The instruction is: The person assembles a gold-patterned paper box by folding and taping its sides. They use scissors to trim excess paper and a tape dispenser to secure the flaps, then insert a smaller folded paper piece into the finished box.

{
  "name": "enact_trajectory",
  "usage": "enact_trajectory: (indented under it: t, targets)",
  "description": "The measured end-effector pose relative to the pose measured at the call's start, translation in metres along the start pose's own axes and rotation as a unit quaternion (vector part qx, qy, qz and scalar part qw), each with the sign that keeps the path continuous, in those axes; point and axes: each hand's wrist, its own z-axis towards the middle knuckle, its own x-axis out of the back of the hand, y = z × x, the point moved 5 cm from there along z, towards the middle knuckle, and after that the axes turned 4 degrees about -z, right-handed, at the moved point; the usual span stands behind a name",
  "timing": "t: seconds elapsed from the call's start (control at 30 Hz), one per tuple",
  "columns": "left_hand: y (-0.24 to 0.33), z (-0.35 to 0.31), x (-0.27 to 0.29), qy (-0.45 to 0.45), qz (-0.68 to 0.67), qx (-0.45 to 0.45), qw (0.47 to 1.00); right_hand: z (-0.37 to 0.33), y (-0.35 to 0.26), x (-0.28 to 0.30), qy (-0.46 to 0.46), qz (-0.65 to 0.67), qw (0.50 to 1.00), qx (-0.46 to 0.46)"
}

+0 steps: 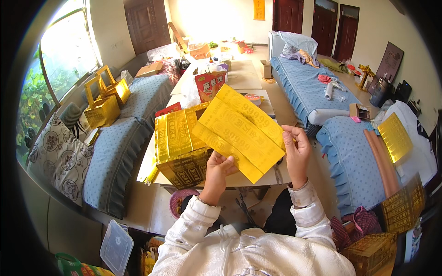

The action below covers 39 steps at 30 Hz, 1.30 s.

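Between my two hands is a gold embossed paper sheet [244,131], creased along its length and tilted over the table's near end. My left hand [221,170] grips its lower left edge, thumb on top and fingers hidden beneath. At the right corner my right hand [297,147] pinches the sheet between thumb and fingers. Just left of the sheet, a gold paper-covered box [179,142] sits on the table, partly hidden behind the sheet.
A long table [244,76] runs away from me, with a red printed box [209,85] on it. Blue covered sofas [108,161] flank both sides. Gold baskets with handles [103,110] stand on the left sofa. At lower right is another gold box [370,250].
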Motion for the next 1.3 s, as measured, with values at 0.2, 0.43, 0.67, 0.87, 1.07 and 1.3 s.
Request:
enact_trajectory:
  t: [0.2, 0.43, 0.67, 0.87, 1.07, 1.3]
  targets:
    - [-0.012, 0.015, 0.033, 0.012, 0.050, -0.096, 0.994, -0.004, 0.004, 0.007, -0.032, -0.098, 0.993, -0.057]
    - [0.017, -0.009, 0.013, -0.069, -0.092, -0.151, 0.982, -0.017, -0.032, 0.014, -0.008, -0.237, 0.932, 0.274]
    - [0.029, -0.015, 0.012, -0.079, -0.087, -0.173, 0.978, -0.016, -0.026, 0.010, -0.025, -0.225, 0.932, 0.282]
    - [0.022, -0.005, 0.029, 0.028, 0.057, -0.225, 0.972, -0.010, 0.011, 0.009, -0.066, -0.142, 0.984, 0.089]
    - [0.039, -0.015, 0.006, -0.022, 0.070, -0.168, 0.983, 0.022, 0.057, -0.003, -0.090, 0.053, 0.984, -0.146]
    - [0.054, 0.007, 0.015, -0.018, 0.096, -0.136, 0.986, 0.028, 0.076, -0.050, -0.049, 0.085, 0.987, -0.129]
